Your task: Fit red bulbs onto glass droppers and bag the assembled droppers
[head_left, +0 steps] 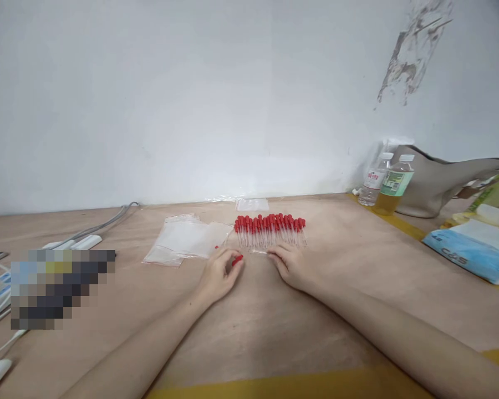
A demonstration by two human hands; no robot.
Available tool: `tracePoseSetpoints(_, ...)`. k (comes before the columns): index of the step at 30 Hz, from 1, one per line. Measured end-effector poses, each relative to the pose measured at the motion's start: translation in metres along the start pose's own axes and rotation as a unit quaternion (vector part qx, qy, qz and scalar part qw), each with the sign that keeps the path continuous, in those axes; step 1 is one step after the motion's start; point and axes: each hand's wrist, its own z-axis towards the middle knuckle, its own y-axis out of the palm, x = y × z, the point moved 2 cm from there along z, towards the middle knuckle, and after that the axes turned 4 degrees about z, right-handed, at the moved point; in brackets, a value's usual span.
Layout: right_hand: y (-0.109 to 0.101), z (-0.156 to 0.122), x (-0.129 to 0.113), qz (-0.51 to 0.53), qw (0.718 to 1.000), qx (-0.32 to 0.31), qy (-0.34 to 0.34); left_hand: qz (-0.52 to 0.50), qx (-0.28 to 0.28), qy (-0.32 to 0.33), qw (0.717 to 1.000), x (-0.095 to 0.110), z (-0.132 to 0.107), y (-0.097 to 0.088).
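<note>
A row of droppers [270, 224] with red rubber bulbs and clear thin tubes lies side by side on the table, bulbs toward the wall. Left of the row, my left hand [221, 272] is closed, and a dropper's red bulb [237, 260] shows between thumb and fingers. Another bit of red peeks out behind its knuckles. My right hand [290, 265] rests at the tube ends of the row, fingers bent and together; what they pinch, if anything, is hidden. Between the hands lies a thin clear piece. Clear plastic bags [183, 238] are spread beyond my left hand.
Another small clear bag [252, 204] lies near the wall. Two bottles [395, 185], a grey container [428, 183] and a blue tissue pack [469, 249] stand or lie on the right. Cables [108, 220] and a blurred-out dark object [62, 291] are on the left.
</note>
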Motion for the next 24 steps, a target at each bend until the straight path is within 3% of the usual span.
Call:
tracePoseSetpoints(3, 0.004, -0.005, -0.005, 0.006, 0.999, -0.008, -0.034, 0.041, -0.064, 0.022, 0.997, 0.012, -0.003, 0.001)
tracePoseSetpoints(5, 0.004, -0.007, -0.007, 0.007, 0.999, -0.007, -0.041, 0.051, -0.074, 0.022, 0.996, 0.014, -0.003, 0.0)
tracePoseSetpoints(15, 0.006, -0.008, -0.007, 0.013, 0.998, -0.01, -0.06, -0.04, -0.041, -0.023, 0.998, 0.008, -0.004, 0.003)
tracePoseSetpoints(24, 0.008, -0.008, -0.002, 0.043, 0.994, -0.048, -0.09, -0.077, -0.028, -0.005, 0.997, 0.003, -0.003, 0.004)
